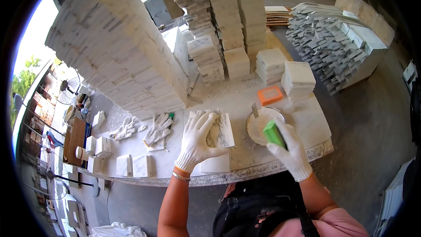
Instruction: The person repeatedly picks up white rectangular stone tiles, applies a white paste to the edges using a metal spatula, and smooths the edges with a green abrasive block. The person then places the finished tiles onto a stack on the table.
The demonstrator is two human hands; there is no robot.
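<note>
The left hand, in a white knit glove, lies over the left part of a veined tile on the worktop; its fingers are stretched out and free of any grip, with the thumb held out to the right, above a plain white tile near the front edge. How hard the palm presses cannot be told. The right hand, gloved the same way, has its fingers clamped on a green block, tilted over the lower right part of a round bowl. Pale, chalky stuff coats the inside of the bowl, and a flat scraper leans at its upper left rim. Just behind the bowl sits an orange box, and past it stand two short tile stacks, one left of the other. Left of the left hand lie two spare gloves, one nearer and one farther off, and in front of them two small square tiles stand side by side. A tall stack of tiles rises at the back left, leaning in the wide view, and a heap of grey slabs stands well apart at the right, beyond the worktop.
</note>
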